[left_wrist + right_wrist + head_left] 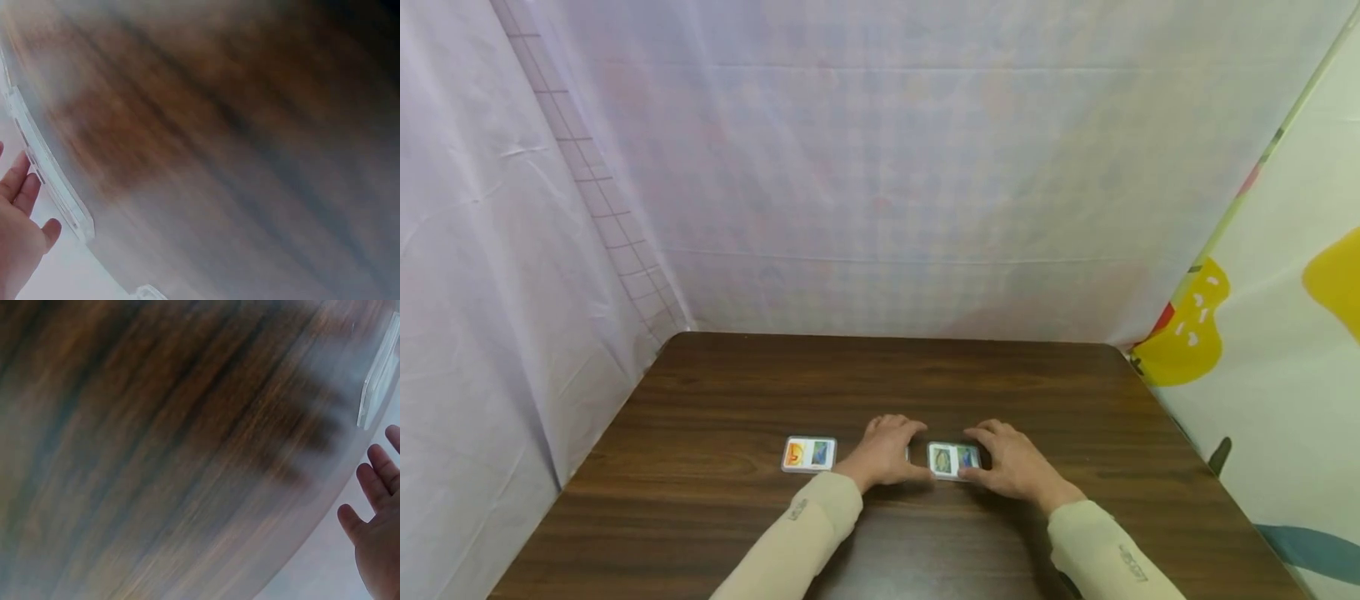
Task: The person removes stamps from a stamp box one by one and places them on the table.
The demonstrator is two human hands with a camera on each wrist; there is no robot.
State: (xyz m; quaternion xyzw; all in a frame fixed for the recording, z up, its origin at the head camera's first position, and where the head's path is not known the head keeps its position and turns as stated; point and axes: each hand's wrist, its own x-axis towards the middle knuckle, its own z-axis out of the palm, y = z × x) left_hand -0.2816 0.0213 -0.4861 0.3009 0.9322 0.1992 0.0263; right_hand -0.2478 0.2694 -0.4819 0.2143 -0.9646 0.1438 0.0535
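Hands meet over a small clear card case [954,460] lying flat on the dark wooden table [737,383], close to the near edge at about 6 o'clock from the table's centre; left hand [886,452] sits at the case's 9 o'clock side, thumb touching its near left corner, fingers loosely curved over the table; right hand [1011,461] sits at the 3 o'clock side, fingers curved round the far right corner and thumb pressed on the near edge, so the case is held between both hands. Picture side of the case faces up (green and blue patches, detail too small to read). Second card case [808,454] lies flat at 9 o'clock from the left hand, just beside the wrist but not touched; it shows orange and blue patches. Pale sleeves [820,517] cover both forearms. Wrist views are blurred: the left wrist view shows the left hand [19,231] with fingers extended next to a clear plastic edge [50,181]; the right wrist view shows the right hand [378,519] likewise, fingers straight. White sheeting [880,167] hangs behind the table at 12 o'clock.
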